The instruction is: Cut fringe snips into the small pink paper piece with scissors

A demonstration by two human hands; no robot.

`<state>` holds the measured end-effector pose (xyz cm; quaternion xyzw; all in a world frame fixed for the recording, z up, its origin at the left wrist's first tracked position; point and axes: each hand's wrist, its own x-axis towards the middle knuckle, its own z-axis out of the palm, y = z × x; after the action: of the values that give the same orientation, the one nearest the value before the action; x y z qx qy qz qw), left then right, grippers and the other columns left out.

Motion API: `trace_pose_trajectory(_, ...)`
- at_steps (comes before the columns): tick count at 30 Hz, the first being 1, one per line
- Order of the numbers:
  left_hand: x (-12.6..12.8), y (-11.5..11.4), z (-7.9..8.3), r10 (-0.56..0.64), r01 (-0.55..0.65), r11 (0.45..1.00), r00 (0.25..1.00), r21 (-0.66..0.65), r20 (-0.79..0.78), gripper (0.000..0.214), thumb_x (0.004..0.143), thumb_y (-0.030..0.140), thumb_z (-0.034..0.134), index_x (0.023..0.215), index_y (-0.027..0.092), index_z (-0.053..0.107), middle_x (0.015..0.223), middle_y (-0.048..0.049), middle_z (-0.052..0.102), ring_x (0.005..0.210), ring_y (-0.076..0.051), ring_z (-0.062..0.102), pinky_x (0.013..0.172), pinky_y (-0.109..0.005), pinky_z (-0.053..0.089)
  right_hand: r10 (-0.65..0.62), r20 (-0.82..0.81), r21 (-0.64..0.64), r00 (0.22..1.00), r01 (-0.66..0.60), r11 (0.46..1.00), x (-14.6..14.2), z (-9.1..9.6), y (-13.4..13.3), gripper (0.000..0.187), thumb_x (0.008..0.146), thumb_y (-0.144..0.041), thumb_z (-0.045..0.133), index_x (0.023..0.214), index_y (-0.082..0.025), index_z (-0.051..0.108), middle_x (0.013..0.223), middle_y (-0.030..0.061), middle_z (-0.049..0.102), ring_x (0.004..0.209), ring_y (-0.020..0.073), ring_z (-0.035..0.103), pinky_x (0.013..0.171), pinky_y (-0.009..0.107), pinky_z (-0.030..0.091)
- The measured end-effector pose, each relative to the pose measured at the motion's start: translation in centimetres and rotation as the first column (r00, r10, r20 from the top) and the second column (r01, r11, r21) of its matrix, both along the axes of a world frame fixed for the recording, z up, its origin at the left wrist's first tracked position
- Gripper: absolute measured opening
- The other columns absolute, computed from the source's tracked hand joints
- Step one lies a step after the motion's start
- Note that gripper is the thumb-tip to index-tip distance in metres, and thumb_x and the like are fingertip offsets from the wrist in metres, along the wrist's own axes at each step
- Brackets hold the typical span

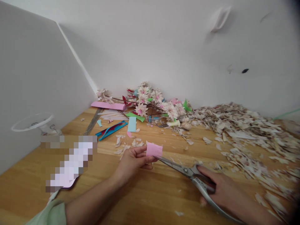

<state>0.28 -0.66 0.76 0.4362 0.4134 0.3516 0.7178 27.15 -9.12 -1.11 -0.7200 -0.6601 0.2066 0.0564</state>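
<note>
Pale wooden table, curled paper scraps heaped to the right. Left grip pinches a small pink crepe-paper square, held just above the table; right grip clenches long steel scissors, tips at the paper's lower edge. Step looks like trimming; next cut needs the paper held steady. Square looks soft, edges slightly uneven.

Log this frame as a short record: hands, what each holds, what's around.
left hand: pinches pink paper
right hand: grips scissors
scissor tips: at the paper's lower edge
surface: wooden table
right of hands: heap of petal scraps
far end, by wall: paper flowers
</note>
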Motion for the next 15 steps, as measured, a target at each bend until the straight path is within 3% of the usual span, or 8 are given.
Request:
trace_pose_trajectory(11, -0.05, -0.11, 0.17, -0.007, 0.007, 1.0, 0.999, -0.014, 0.035, 0.045, 0.051, 0.029, 0.082, 0.094, 0.02, 0.071, 0.085, -0.0041, 0.075, 0.082, -0.02, 0.07, 0.06, -0.021, 0.054, 0.004, -0.048, 0.04, 0.999, -0.002, 0.999, 0.29, -0.31, -0.09, 0.041, 0.052, -0.029, 0.071, 0.093, -0.024, 0.067, 0.078, 0.0042, 0.074, 0.071, 0.0278, 0.066, 0.057, 0.03, 0.047)
trace_pose_trajectory(15, -0.07, -0.23, 0.24, -0.011, 0.012, 1.0, 0.999, -0.022, 0.045, 0.045, 0.052, 0.029, 0.082, 0.094, 0.02, 0.071, 0.085, -0.004, 0.075, 0.082, -0.019, 0.07, 0.059, -0.02, 0.053, 0.013, -0.065, 0.05, 0.998, -0.01, 0.999, 0.6, -0.6, -0.05, 0.044, 0.052, -0.03, 0.072, 0.095, -0.023, 0.067, 0.078, 0.0051, 0.074, 0.07, 0.0277, 0.066, 0.057, 0.031, 0.047)
